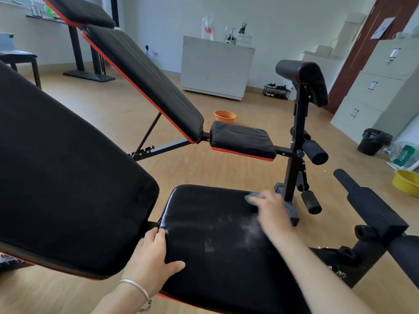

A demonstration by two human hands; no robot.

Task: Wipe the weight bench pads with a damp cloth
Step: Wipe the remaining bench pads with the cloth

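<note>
Back pad [68, 177], left of frame, is seen inclined, rising toward upper left. Left hand [154, 257], lower centre, is clamped on the left edge of the seat pad [215, 257]: fingers are hooked over the edge, thumb is spread on top. Judged: pad steadied against the wiping push. Seat pad lies roughly flat at lower centre, long axis running left to right along the bench line, toward the leg rollers [371, 211]. Pale smears noted on its right half, so wiping is judged unfinished. Cloth [250, 197], pale and bunched, is pressed on the pad's upper right corner; no axis can be made out. Right hand [269, 207] is laid over it, motion-blurred; curled or flat fingers cannot be told.
</note>
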